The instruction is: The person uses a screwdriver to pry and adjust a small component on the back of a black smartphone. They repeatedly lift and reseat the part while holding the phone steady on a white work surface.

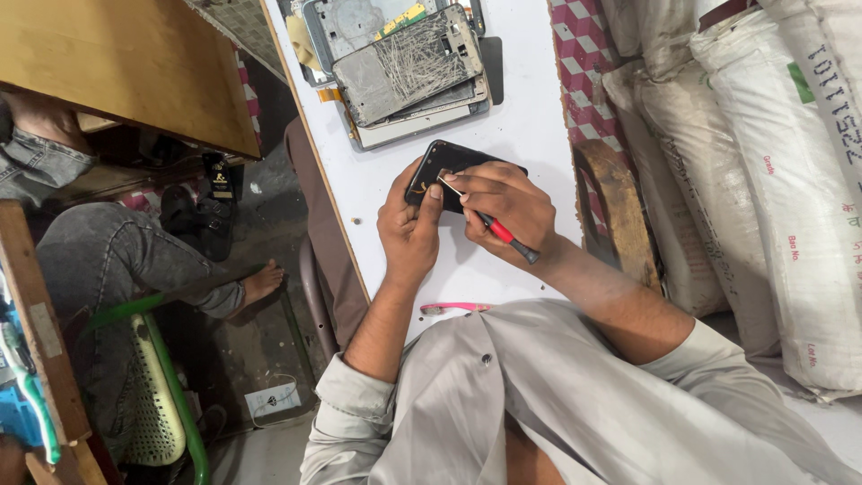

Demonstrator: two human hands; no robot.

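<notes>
- Phone (446, 167), a dark handset with its back opened, lies near the middle of the white table (530, 117) and is worked on by both hands.
- Left hand (409, 229) grips the phone's near end, thumb and fingers closed around its edge to steady it.
- Right hand (503, 202) pinches a red-handled screwdriver (489, 224), whose thin tip rests on the exposed inside of the phone.
- Judging by this, the casing is already open and the work inside is under way; nothing visible has been lifted out of this handset, so removal of its inner parts seems left to do.
- A pink toothbrush (455, 308) lies at the table's near edge, just by the person's grey shirt.
- A stack of stripped phone frames (409, 72) sits at the far edge.
- White sacks (763, 180) stand off the table's right side.
</notes>
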